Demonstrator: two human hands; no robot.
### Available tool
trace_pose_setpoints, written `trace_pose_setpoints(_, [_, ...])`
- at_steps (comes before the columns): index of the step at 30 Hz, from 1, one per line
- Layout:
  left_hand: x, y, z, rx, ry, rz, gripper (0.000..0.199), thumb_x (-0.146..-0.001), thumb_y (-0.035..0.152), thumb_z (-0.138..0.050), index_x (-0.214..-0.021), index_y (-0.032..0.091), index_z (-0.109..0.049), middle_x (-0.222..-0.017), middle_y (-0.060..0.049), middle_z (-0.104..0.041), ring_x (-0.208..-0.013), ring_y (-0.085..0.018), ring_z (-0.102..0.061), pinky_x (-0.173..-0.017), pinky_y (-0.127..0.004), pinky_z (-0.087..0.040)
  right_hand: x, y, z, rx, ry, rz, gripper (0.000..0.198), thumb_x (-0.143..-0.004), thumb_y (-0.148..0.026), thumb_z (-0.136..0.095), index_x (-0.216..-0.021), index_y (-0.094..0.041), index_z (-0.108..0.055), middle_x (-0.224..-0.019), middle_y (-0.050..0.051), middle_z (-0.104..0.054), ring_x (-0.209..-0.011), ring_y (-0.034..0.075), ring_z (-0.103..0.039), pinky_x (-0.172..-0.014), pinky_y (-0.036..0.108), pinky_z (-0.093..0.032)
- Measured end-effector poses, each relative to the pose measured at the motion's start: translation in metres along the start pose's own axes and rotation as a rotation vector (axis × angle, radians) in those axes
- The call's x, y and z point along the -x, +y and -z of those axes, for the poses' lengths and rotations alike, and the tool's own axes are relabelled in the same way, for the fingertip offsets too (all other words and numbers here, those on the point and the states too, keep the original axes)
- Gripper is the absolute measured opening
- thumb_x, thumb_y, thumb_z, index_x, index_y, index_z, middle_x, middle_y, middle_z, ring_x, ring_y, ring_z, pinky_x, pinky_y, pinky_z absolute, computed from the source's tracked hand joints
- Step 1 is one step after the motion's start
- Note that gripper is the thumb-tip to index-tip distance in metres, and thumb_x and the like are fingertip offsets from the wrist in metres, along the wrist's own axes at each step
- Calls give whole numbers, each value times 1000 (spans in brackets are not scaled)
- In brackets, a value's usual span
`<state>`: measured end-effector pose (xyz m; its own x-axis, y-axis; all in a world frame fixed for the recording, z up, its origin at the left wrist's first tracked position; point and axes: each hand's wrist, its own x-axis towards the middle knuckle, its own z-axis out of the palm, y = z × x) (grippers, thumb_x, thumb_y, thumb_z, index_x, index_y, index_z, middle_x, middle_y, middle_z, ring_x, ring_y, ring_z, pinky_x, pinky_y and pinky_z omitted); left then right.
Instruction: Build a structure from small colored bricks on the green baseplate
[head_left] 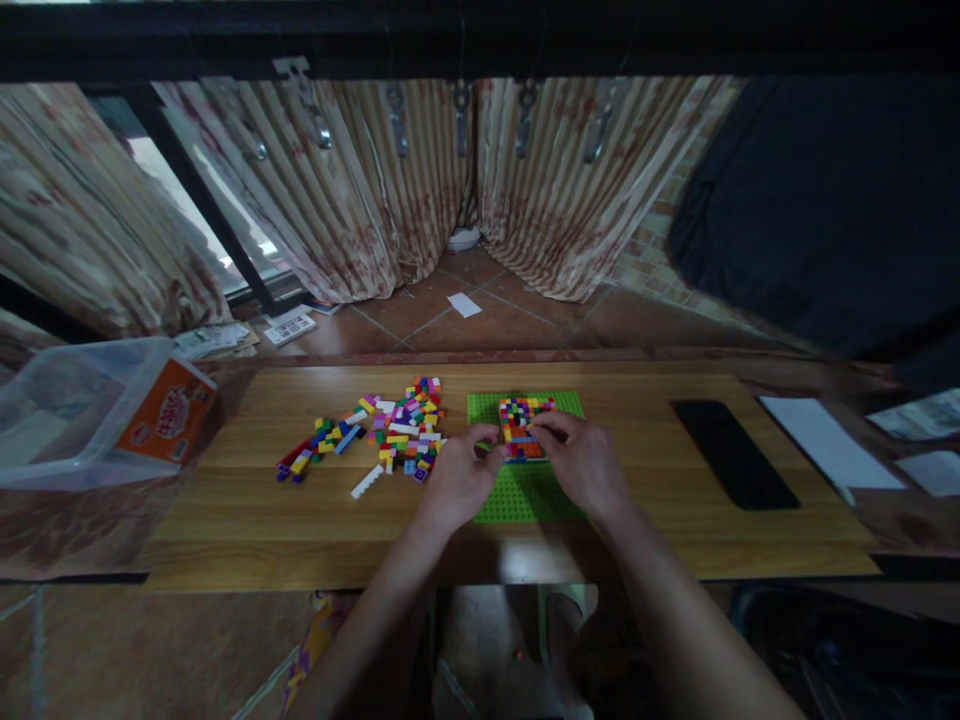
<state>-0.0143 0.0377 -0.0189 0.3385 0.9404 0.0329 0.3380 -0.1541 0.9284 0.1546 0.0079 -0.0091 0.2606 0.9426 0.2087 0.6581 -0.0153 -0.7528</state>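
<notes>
A green studded baseplate (517,500) lies on the wooden table. On it stands a block of multicoloured toy bricks (523,418), packed closely in rows. My left hand (461,478) is at the block's left edge, thumb and forefinger apart, with nothing visible between them. From the right, my right hand (589,465) reaches over the block, its fingertips pinched together at the bricks. Whatever they hold, if anything, is too small to make out. Left of my left hand spreads a loose pile of toy bricks (405,428), with a long white brick (367,482) at its near side.
A black flat slab (735,453) lies on the right of the wooden table (637,540), with white paper (829,442) beyond it. A clear plastic bin (82,400) with an orange label stands at the left. Curtains (337,200) hang behind.
</notes>
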Motion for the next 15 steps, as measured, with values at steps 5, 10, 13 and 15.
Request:
trace_pose_setpoints(5, [1, 3, 0, 22, 2, 29, 22, -79, 25, -61, -97, 18, -72, -82, -4, -72, -63, -15, -60, -58, -25, -45, 0, -1, 0, 42, 40, -7, 18, -83, -30, -58, -83, -23, -75, -86, 5, -76, -75, 22, -69, -73, 35, -49])
trace_pose_setpoints(10, [1, 2, -1, 39, 11, 0, 20, -78, 24, -62, -94, 19, -72, -79, -3, -71, -61, -14, -59, -56, -24, -44, 3, -1, 0, 84, 38, 61, 20, -84, -28, -55, -82, -22, -74, -85, 6, -74, -76, 21, -67, -74, 34, -48])
trace_pose_setpoints(13, [2, 2, -2, 28, -7, 14, 21, -79, 24, -62, -96, 18, -72, -78, -2, -70, -59, -13, -57, -55, -23, -42, 2, -1, -2, 98, 41, 68, 20, -84, -25, -54, -81, -21, -73, -87, 7, -74, -78, 21, -67, -75, 34, -48])
trace_pose_setpoints(15, [2, 3, -2, 2, -25, 38, 24, -81, 25, -60, -100, 17, -71, -80, -3, -70, -59, -13, -56, -55, -24, -42, 1, -1, -3, 111, 47, 45, 20, -84, -25, -54, -81, -21, -73, -87, 6, -74, -78, 21, -68, -75, 33, -48])
